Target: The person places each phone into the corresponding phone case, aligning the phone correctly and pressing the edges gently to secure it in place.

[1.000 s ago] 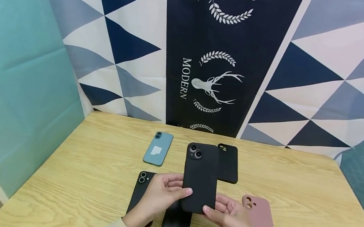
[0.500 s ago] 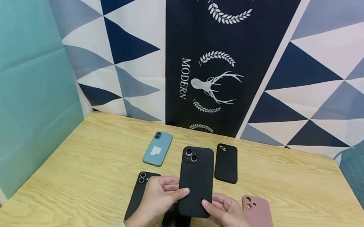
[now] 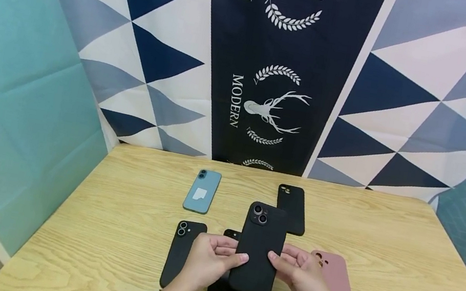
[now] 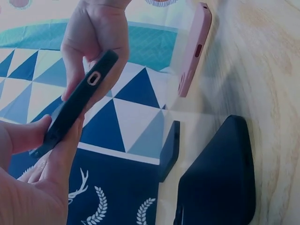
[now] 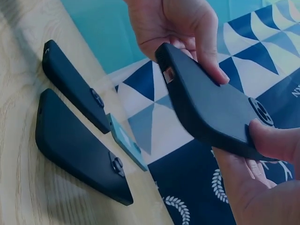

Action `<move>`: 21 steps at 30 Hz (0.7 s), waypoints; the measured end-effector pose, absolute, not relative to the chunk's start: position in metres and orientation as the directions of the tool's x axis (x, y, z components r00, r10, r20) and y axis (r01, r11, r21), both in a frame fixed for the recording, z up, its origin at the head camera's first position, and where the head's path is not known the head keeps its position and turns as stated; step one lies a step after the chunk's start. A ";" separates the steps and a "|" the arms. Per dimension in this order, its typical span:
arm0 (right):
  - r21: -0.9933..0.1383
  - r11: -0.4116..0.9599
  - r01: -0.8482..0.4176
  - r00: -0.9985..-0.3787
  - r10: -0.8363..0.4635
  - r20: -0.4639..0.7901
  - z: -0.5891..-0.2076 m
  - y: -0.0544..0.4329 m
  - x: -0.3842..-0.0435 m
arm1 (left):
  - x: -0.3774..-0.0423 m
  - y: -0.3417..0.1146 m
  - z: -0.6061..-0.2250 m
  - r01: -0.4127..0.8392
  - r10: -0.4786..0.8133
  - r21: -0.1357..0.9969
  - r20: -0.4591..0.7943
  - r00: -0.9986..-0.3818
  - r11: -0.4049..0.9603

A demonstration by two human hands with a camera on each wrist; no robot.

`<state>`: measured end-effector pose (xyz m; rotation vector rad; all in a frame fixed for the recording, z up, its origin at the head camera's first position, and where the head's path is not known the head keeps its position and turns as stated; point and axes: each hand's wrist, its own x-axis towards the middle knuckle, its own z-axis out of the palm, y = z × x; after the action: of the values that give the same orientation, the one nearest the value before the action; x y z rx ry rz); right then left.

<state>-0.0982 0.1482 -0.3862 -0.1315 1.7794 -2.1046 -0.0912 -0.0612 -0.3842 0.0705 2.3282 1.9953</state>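
Observation:
In the head view a phone in a black case [image 3: 258,254] is held above the table, its back and two camera lenses facing up. My left hand [image 3: 208,263] pinches its left edge between thumb and fingers. On the opposite edge my right hand [image 3: 301,277] grips it the same way. The right wrist view shows the cased phone [image 5: 206,103] tilted, with the port cutout at its lower end. Partly hidden under it lies another black phone or case [image 3: 226,290]. To the left of that is a black phone [image 3: 182,253] with two lenses.
A pink phone case [image 3: 340,289] lies right, partly behind my right hand. At the back of the wooden table [image 3: 129,231] are a blue phone [image 3: 203,189] with a white sticker and a black case [image 3: 292,208] with camera holes. A patterned cloth [image 3: 270,95] hangs behind.
The cased phone has come down nearer the table, first shifting slightly left, then right, and tilts a little differently. Both hands keep hold of it; the right thumb sits higher along its edge.

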 end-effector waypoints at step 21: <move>-0.969 -0.080 0.232 -0.912 -0.364 -0.188 -0.385 0.143 -0.090 | -0.101 -0.068 -0.375 -0.073 0.250 0.997 -0.073 -0.966 0.008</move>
<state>-0.0903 0.1426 -0.3854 -0.1426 1.8058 -2.0460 -0.1009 -0.0678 -0.3746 0.1841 2.0533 2.0550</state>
